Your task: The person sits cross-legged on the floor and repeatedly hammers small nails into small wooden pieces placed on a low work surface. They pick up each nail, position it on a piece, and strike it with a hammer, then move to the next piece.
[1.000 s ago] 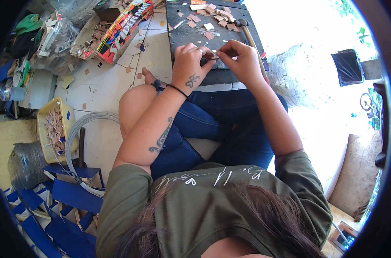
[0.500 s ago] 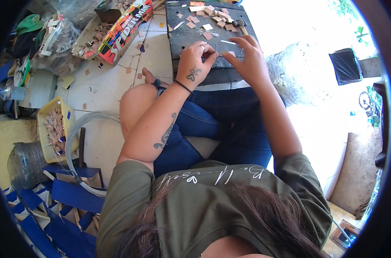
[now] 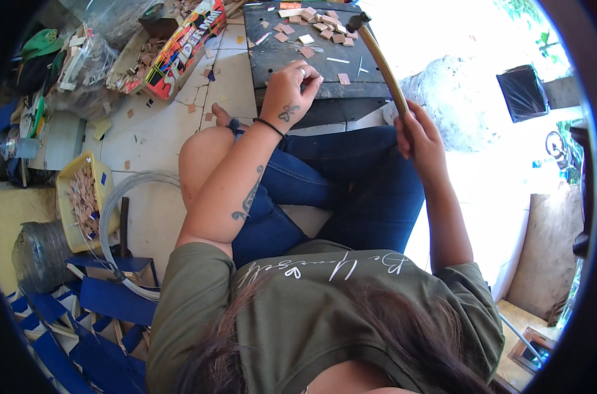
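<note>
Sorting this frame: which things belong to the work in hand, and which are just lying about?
Apparently in use:
hammer, gripped by the right hand
dark wooden bench, left hand at its near edge
small wooden squares on it

Seemingly just lying about:
plastic bottle
wire coil
black-wrapped object

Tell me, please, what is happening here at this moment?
A seated person grips a hammer by its handle in the right hand, its head raised. The left hand is at the near edge of a dark worktop, fingers curled; I cannot tell whether it holds something. Small wooden pieces lie toward the far side.
</note>
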A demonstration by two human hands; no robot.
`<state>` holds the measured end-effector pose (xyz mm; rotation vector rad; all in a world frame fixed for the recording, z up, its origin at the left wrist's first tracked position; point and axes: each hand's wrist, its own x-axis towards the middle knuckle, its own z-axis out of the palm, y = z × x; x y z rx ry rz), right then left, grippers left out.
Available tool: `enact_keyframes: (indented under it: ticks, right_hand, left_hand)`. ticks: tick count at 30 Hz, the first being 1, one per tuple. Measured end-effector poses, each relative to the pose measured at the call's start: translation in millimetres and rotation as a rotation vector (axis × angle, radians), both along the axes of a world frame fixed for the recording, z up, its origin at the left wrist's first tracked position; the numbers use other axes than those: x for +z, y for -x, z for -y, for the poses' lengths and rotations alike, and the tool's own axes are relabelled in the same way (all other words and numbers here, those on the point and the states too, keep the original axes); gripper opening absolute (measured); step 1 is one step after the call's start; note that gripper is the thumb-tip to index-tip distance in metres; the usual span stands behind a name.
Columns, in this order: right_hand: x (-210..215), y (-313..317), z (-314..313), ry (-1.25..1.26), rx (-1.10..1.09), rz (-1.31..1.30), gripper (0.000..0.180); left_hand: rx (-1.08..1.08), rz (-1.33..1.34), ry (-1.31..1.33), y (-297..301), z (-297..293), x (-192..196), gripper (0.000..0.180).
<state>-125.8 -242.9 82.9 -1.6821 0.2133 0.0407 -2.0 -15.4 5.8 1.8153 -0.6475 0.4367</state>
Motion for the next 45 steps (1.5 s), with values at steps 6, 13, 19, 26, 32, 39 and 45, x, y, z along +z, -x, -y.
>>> enact_keyframes:
  ticks: [6,13,19,26,32,39,45]
  right_hand:
    - [36.9,45.5,-18.8,0.587,0.144,0.126,0.035]
    - [39.3,49.0,-34.8,1.015,0.115,0.405,0.039]
    - [39.9,46.9,-31.8,1.002,0.108,0.462,0.040]
    - [34.5,44.5,-29.7,0.901,0.096,0.426,0.038]
    - [35.2,46.4,-29.4,0.901,0.103,0.383,0.037]
    - [18.9,32.4,-13.3,0.749,0.043,0.277,0.039]
    - [-32.0,-32.1,9.1,1.143,-0.197,0.268,0.040]
  left_hand:
    - [0.001,0.003,0.009,0.1,-0.2,-1.6,0.007]
    - [-0.003,0.031,0.005,0.7,0.1,-1.8,0.006]
    - [0.010,0.044,-0.019,1.3,0.4,-4.0,0.007]
    - [0.014,0.041,-0.022,1.2,0.9,-5.0,0.008]
    - [0.019,0.038,-0.023,1.2,1.5,-5.1,0.009]
    - [0.024,0.003,-0.035,2.8,0.2,-2.1,0.006]
    - [0.124,-0.016,-0.045,4.1,-42.9,18.0,0.008]
